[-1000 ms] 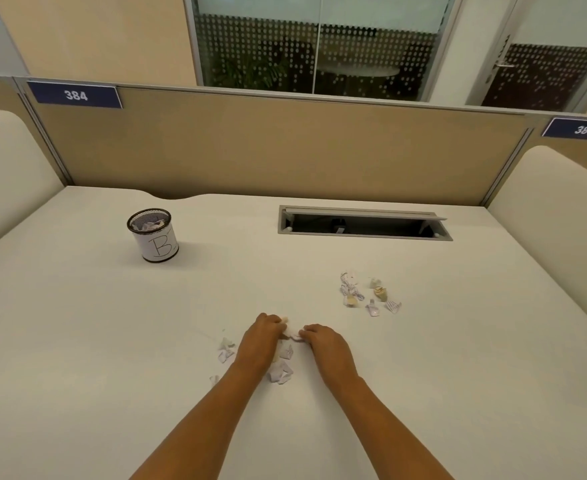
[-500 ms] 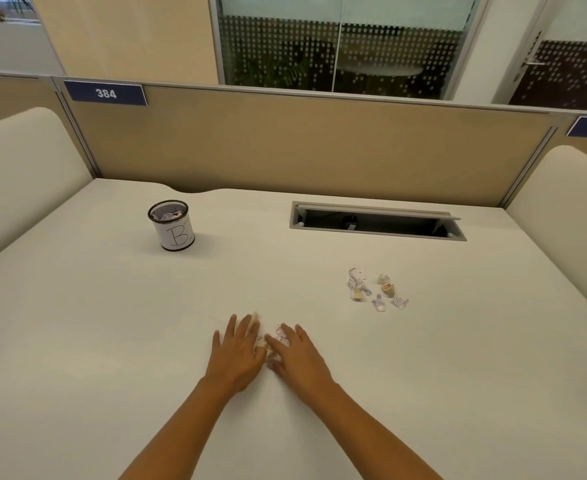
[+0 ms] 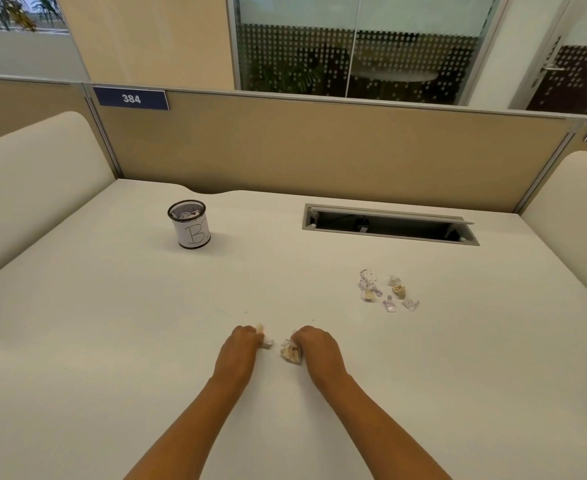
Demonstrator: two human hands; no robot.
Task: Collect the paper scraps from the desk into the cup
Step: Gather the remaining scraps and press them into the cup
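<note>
The person stretches both bare forearms over the white desk [image 3: 112, 358]. The left hand [image 3: 239, 351] is closed like a fist, knuckles up, and its fingers hold some crumpled scraps [image 3: 265, 338] that stick out on the inner side, toward the other hand. The right hand [image 3: 316, 351] is curled in the same way and grips a small bundle of scraps [image 3: 290, 352], white and a little yellowish, which shows at its thumb side. The two hands are near each other with a narrow gap between them. Both are low over the desk; I cannot tell if they touch it.

Farther away and to the right, a loose group of paper scraps [image 3: 385, 291] lies on the desk, well apart from both hands. Some pieces are white with dark print, some are yellowish.

The mesh cup [image 3: 191, 230] stands upright on the far left part of the desk, well apart from the hands. It is of black wire with a white label around it, marked with a hand-written letter B, and paper pieces show inside at its rim.

Behind the loose scraps a cable hatch [image 3: 389, 226] is set into the desk, its lid tilted open. A beige partition [image 3: 320, 154] closes the far edge and carries a blue plate [image 3: 131, 98] reading 384.
</note>
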